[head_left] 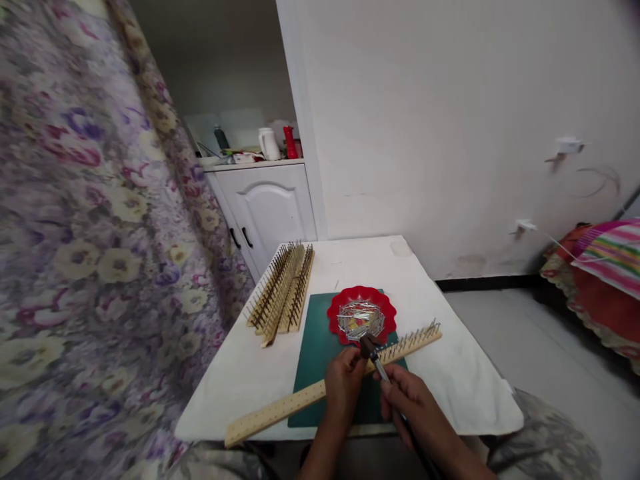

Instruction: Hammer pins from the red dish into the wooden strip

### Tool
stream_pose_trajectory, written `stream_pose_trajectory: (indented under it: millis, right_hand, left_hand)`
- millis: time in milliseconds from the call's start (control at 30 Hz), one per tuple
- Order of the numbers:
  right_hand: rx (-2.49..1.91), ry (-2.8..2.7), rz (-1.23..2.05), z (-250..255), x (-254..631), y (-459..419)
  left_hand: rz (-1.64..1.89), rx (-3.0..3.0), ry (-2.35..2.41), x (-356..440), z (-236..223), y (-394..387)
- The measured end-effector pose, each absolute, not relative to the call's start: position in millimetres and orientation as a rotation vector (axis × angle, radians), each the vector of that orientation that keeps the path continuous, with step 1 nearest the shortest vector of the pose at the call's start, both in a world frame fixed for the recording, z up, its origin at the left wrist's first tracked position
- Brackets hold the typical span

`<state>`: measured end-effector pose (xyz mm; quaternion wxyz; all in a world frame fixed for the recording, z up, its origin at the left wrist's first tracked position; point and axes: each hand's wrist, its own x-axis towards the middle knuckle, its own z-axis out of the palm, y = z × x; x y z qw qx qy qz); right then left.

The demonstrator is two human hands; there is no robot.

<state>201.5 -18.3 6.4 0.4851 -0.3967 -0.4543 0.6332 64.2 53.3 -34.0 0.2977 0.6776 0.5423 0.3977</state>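
Note:
A long wooden strip lies slantwise across a green cutting mat on a white table; nails stand in a row along its far right end. My left hand is closed in a pinch over the strip's middle, fingertips at the spot where the nail row begins; what it pinches is too small to see. My right hand is wrapped round the handle of a small hammer, whose dark head hovers just above my left fingertips. Behind them a red scalloped plate holds a heap of loose metal nails.
A stack of wooden strips filled with nails lies at the table's left rear. A floral curtain hangs along the left. Behind stands a white cabinet with bottles and a jug. At right, striped bedding and bare floor.

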Motion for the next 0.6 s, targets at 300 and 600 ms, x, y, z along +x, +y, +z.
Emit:
stream_pose_trajectory:
  millis: [300, 600]
  right_hand:
    - [-1.020, -1.180, 1.523, 6.9, 202.2, -18.9]
    - [-1.078, -1.192, 1.591, -17.2, 226.4, -50.4]
  left_hand:
    - [1.042, 1.833, 1.494, 64.0, -33.8, 51.6]
    - [1.017, 1.825, 1.465, 62.4, -28.4, 51.9]
